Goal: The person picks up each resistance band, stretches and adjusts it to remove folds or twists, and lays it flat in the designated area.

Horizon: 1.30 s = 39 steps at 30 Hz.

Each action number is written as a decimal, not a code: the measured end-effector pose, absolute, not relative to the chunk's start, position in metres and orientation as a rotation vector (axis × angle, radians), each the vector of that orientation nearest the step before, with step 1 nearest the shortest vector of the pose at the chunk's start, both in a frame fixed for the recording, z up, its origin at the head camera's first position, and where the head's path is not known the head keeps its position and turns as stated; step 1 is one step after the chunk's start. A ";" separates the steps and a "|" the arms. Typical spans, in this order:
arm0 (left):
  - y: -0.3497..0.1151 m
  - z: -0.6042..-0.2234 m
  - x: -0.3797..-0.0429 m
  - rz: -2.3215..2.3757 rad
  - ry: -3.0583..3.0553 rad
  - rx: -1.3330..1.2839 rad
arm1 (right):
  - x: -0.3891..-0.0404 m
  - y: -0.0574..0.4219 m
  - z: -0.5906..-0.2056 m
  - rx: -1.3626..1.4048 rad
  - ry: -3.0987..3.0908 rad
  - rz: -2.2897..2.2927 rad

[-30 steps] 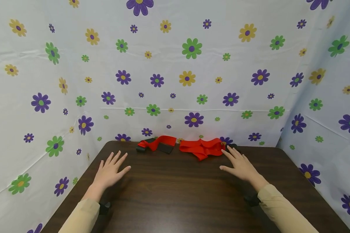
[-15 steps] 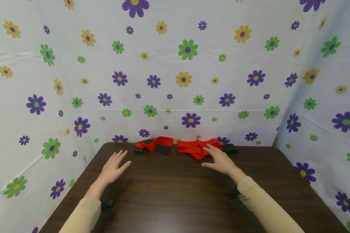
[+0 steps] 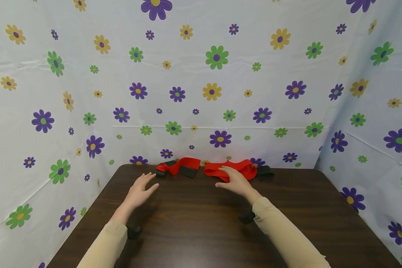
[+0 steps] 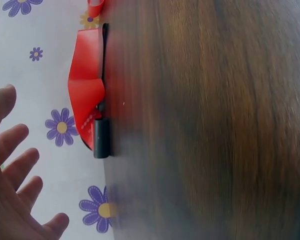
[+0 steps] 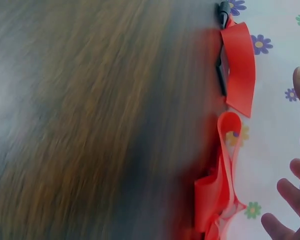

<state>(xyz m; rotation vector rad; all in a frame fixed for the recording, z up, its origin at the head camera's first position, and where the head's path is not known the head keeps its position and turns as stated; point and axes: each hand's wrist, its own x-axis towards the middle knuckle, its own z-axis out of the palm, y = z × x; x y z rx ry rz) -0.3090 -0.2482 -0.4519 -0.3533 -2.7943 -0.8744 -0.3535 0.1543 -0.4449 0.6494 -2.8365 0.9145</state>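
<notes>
Two red straps lie along the table's far edge. The left strap (image 3: 189,162), with black pieces at its end and underside, shows in the left wrist view with a black cylindrical end (image 4: 101,138). The right strap (image 3: 246,168) is looped over itself, with a black piece (image 3: 264,172) at its right. My left hand (image 3: 138,192) hovers above the table, left of and nearer than the left strap, fingers spread and holding nothing. My right hand (image 3: 237,182) hangs in front of the right strap, hiding part of it; its fingers are extended and hold nothing.
The dark brown wooden table (image 3: 191,223) has rounded far corners. A white cloth with printed flowers (image 3: 217,100) hangs behind it and at both sides, close to the table edges. A dark wrist-worn device (image 3: 246,217) sits under the right wrist.
My right hand has moved left, from beside the right strap's black end to in front of its red loops. My left hand has shifted slightly right. Both straps have stayed put.
</notes>
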 end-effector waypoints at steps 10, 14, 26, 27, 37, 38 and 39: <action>-0.236 -0.454 -0.323 -0.956 -2.739 -0.311 | -0.370 0.127 -0.449 0.537 -2.728 1.167; -0.230 -0.456 -0.331 -0.966 -2.735 -0.298 | -0.375 0.118 -0.450 0.485 -2.682 1.233; -0.217 -0.457 -0.347 -1.010 -2.740 -0.225 | -0.384 0.091 -0.459 0.416 -2.653 1.403; -0.216 -0.458 -0.349 -1.032 -2.735 -0.208 | -0.384 0.089 -0.461 0.420 -2.656 1.409; -0.206 -0.462 -0.360 -1.086 -2.724 -0.160 | -0.389 0.078 -0.463 0.439 -2.729 1.477; -0.205 -0.462 -0.361 -1.084 -2.727 -0.161 | -0.390 0.077 -0.463 0.436 -2.738 1.478; -0.204 -0.463 -0.361 -1.083 -2.729 -0.160 | -0.390 0.077 -0.462 0.436 -2.744 1.479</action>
